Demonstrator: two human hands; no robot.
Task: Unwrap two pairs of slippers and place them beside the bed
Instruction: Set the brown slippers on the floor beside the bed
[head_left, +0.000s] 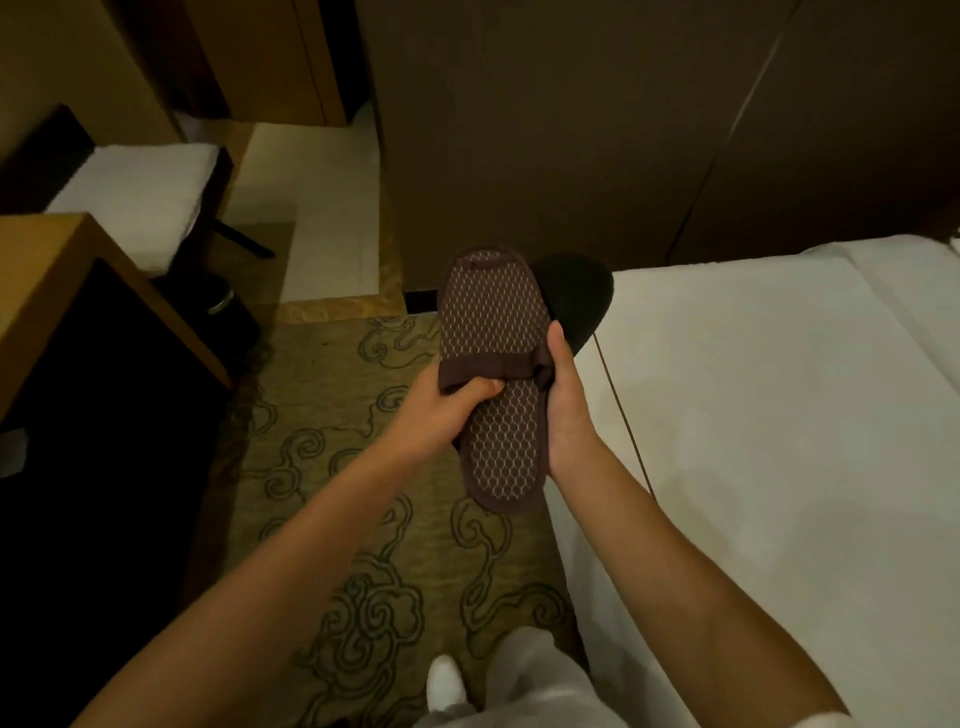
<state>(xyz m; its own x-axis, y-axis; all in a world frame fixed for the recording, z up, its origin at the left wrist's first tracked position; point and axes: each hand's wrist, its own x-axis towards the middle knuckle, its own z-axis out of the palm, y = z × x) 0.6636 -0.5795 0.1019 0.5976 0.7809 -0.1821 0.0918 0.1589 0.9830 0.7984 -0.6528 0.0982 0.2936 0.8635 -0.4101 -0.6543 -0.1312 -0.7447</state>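
Both hands, left (441, 410) and right (569, 410), grip the brown slipper (493, 332) between them.

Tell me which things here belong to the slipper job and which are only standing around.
Job: brown slipper, held by left hand and right hand; dark slipper behind it; bed.

Not job: wooden desk, white towel, patterned carpet.

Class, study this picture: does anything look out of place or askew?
Yes. A dark slipper lies on the white bed's corner, not the floor. Both hands hold the brown patterned slipper sole-up.
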